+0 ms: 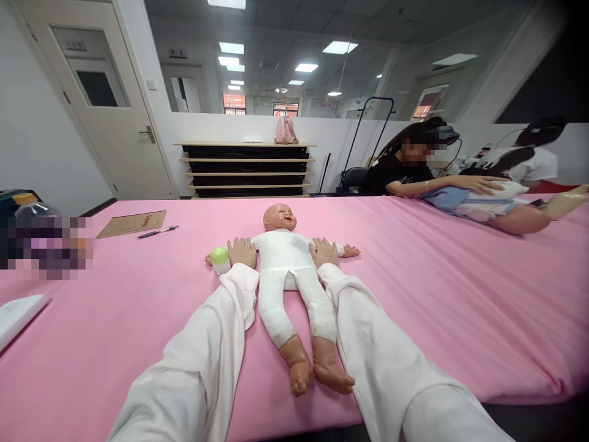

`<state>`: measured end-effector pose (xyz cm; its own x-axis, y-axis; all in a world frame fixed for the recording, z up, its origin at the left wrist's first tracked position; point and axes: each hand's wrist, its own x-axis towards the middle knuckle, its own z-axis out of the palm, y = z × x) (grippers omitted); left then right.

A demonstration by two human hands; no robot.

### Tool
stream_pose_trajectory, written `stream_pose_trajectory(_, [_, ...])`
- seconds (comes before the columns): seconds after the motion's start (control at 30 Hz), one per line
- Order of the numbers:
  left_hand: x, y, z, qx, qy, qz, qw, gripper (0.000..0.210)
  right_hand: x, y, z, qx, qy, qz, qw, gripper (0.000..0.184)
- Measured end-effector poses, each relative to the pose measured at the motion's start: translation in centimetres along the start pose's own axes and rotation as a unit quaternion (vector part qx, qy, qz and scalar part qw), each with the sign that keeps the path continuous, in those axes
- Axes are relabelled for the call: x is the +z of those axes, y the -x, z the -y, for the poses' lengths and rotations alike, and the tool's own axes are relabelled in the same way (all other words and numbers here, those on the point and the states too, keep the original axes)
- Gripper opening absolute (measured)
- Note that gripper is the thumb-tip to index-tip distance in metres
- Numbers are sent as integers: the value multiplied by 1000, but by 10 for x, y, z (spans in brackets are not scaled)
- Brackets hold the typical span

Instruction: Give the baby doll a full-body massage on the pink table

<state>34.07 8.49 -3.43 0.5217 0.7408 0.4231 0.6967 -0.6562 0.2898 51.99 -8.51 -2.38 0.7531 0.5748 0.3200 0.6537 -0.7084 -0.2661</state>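
Observation:
A baby doll [286, 248] with a white cloth body lies on its back on the pink-covered table [151, 331], head away from me and arms stretched sideways. My left hand [242, 252] rests on the doll's arm at the left, fingers spread. My right hand [324, 252] lies on the other arm near the shoulder, its fingers also extended. Neither hand grasps anything that shows. Just left of my left hand stands a small white bottle [221, 261] with a light green cap, in front of the doll's left-side hand.
A brown notebook [132, 224] and a pen [157, 232] lie at the far left. A white object [21, 316] sits at the left edge, near a plastic bottle [37, 209]. Across the right side, another person [409, 162] handles a second doll [488, 205].

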Motion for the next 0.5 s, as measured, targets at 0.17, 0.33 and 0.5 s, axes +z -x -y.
stream_pose_trajectory(0.17, [-2,0,5,-62,-5,-32,998,43,-2,7,-12,78,19,-68,994,42])
stream_pose_trajectory(0.33, [-6,1,-1,-50,2,-84,995,48,-2,6,-16,150,19,-157,976,51])
stream_pose_trajectory(0.5, [-11,2,-9,63,27,-67,995,51,-8,6,-7,-7,8,-108,994,52])
